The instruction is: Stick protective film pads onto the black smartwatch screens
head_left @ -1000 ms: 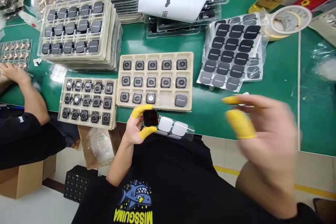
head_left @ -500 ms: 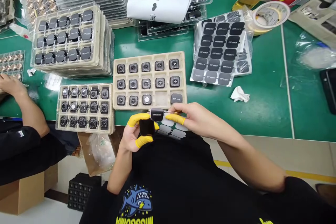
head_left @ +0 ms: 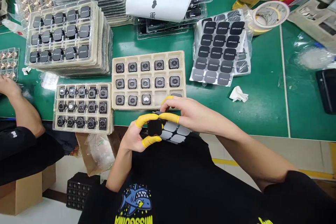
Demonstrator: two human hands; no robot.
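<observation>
Okay, biggest first: green tabletop (head_left: 267, 113), beige tray (head_left: 158, 96) of watch bodies at the near edge, sheet of dark labels (head_left: 215, 53) off to its right. Right hand (head_left: 190, 113) has moved in, thumb now up against the left forefinger; right grip looks narrow but half hidden, can't tell if it's pinching anything. Left hand (head_left: 132, 137) has its grip closed on the watch (head_left: 154, 128), thumb and forefinger, screen up, just in front of the tray. Strip of pale pads (head_left: 177, 138) sits just right of it. Printed label showed plainly a moment ago, now just a dark sliver (head_left: 159, 112) at the watch's far edge. My read: reach over, fine fingertip work on
</observation>
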